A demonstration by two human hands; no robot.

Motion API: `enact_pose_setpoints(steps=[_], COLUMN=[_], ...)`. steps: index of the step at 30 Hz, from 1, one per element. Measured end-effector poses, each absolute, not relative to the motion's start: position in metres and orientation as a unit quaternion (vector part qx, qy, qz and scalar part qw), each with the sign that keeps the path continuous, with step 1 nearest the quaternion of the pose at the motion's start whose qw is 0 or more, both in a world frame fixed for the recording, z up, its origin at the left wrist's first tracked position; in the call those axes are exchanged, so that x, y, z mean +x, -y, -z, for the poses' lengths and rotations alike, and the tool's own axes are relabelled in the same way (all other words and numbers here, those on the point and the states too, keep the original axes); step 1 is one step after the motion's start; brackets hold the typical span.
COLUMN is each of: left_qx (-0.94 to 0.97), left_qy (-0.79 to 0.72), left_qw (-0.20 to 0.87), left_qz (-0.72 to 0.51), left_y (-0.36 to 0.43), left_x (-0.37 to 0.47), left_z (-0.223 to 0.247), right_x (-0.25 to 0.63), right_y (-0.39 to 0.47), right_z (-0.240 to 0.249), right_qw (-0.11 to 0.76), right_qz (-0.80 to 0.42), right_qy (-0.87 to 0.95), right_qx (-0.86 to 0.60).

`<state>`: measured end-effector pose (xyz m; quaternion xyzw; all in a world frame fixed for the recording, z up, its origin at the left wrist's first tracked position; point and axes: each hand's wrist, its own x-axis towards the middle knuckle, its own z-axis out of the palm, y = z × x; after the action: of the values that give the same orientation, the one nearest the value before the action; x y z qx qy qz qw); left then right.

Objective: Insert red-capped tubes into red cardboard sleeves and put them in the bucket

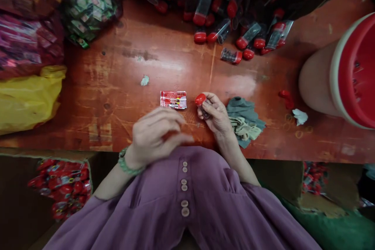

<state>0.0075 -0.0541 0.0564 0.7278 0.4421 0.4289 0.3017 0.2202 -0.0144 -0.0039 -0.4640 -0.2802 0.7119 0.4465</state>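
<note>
Lighting is dim and warm. A soft glare patch lies on the table (175,64) beyond the grip, indicating light from above. The far corners fall into deep shadow. The left hand (156,134) shows motion blur. Wide-angle distortion bends the edges, and the periphery is soft.

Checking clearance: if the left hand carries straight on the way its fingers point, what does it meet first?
The left hand points right, toward the right hand holding a red-capped tube. That hand looks first in line, though height is hard to judge. The printed packet lies farther up the table, off that line.
</note>
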Motion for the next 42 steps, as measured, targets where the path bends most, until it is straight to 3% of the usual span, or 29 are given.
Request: enact_pose_setpoints(steps=[3, 6, 21, 28, 37, 42], left_qx=[0.792, 0.822, 0.846, 0.848, 0.832, 0.816], left_qy=[-0.491, -0.485, -0.470, -0.478, -0.501, -0.504], left_qw=[0.203, 0.196, 0.108, 0.088, 0.037, 0.123], left_qz=[-0.301, -0.223, -0.227, -0.210, -0.234, -0.255], left_y=[0.035, 0.027, 0.018, 0.021, 0.015, 0.008], left_x=[0.008, 0.008, 0.002, 0.006, 0.007, 0.002], left_z=[-0.023, 0.002, 0.013, 0.013, 0.009, 0.007], right_x=[0.220, 0.219, 0.218, 0.215, 0.218, 0.220], right_y=[0.015, 0.014, 0.018, 0.025, 0.029, 0.028], right_z=[0.007, 0.009, 0.018, 0.022, 0.024, 0.026], right_qw=[0.438, 0.437, 0.450, 0.431, 0.419, 0.431], right_qz=[-0.707, -0.704, -0.677, -0.582, -0.355, -0.339], right_qy=[0.283, 0.288, 0.314, 0.434, 0.625, 0.635], right_qx=[-0.477, -0.480, -0.491, -0.536, -0.555, -0.544])
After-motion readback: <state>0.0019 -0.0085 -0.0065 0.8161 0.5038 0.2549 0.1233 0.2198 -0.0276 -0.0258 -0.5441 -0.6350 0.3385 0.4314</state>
